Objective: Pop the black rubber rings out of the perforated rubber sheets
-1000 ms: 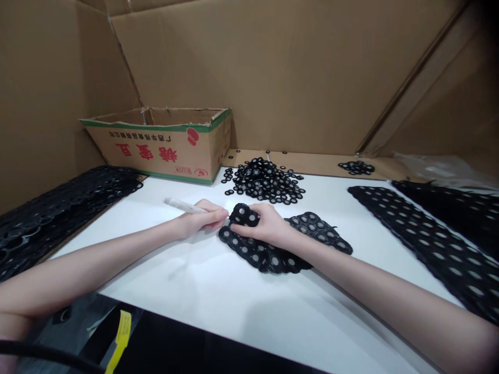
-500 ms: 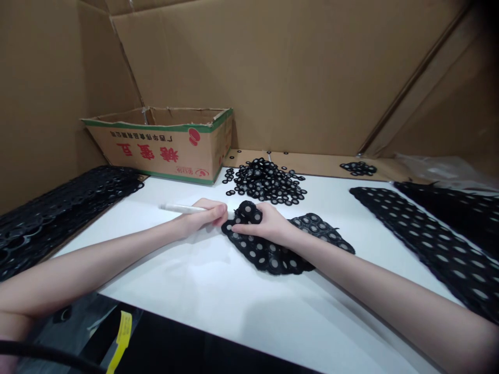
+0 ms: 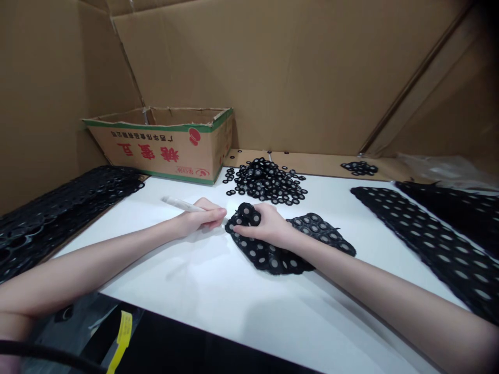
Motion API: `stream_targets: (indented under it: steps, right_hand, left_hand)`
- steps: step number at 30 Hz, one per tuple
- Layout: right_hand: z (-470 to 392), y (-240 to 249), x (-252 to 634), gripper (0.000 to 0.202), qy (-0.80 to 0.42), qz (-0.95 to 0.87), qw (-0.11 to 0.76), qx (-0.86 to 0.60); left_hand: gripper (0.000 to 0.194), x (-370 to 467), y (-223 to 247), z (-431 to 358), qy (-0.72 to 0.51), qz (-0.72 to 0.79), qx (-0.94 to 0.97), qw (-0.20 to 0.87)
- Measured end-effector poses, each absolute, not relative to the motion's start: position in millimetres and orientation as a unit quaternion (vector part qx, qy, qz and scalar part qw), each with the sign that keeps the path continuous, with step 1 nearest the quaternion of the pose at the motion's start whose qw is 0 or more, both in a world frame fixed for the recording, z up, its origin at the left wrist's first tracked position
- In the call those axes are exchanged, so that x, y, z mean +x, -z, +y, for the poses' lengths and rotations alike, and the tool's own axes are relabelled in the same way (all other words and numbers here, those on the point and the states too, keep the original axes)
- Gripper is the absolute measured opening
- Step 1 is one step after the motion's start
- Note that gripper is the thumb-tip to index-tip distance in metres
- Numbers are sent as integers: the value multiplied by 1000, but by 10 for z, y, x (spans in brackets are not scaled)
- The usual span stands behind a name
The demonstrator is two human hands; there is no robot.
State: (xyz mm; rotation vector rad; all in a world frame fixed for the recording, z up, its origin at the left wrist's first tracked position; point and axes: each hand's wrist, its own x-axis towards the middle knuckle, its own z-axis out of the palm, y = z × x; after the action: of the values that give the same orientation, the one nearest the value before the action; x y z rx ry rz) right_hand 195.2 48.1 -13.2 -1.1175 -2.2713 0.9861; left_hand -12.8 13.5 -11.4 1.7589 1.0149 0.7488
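Note:
My left hand [image 3: 206, 214] is closed round a white pen-like tool [image 3: 181, 204], whose tip points right at the edge of a black sheet of joined rings [image 3: 273, 259]. The sheet has pale round centres and lies partly folded on the white table. My right hand [image 3: 268, 226] grips its upper left part, thumb in front, with a bunched bit sticking up beside the fingers. The sheet's right part shows beyond my right wrist. Just behind the hands is a heap of loose black rings [image 3: 267, 179]. Whether the tool's tip touches the sheet I cannot tell.
An open cardboard box [image 3: 163, 148] stands at the back left. Black ring sheets [image 3: 58, 213] are stacked at the left edge, and another dotted sheet [image 3: 432, 239] lies at the right. A small ring pile [image 3: 359, 168] sits at the back right. Cardboard walls enclose the table [image 3: 187, 301].
The pen-like tool has tilted, its rear end now higher and its tip lower, drawn slightly away from the bunched part. My right hand keeps its hold on the sheet, barely moved.

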Motion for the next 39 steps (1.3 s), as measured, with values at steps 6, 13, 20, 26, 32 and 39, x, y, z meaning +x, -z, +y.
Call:
stream_targets:
  steps: [6, 13, 20, 26, 32, 39]
  right_hand:
    - [451, 101, 1915, 27, -334, -822, 207, -412]
    - [424, 106, 1913, 24, -320, -826, 222, -407]
    - [424, 106, 1912, 24, -318, -828, 230, -400]
    - [429, 151, 1923, 25, -321, -822, 259, -393]
    - [442, 172, 1949, 24, -345, -813, 259, -391]
    - [429, 164, 1938, 23, -331, -817, 257, -396]
  left_hand:
    - [52, -141, 105, 209, -276, 411, 712, 497]
    - [50, -155, 126, 192, -316, 423, 682, 506]
    - [52, -153, 130, 226, -298, 410, 702, 500]
    - [55, -219, 174, 262, -307, 403, 694, 512]
    - [52, -174, 88, 201, -295, 403, 701, 509]
    - [52, -129, 32, 164, -292, 408, 705, 500]
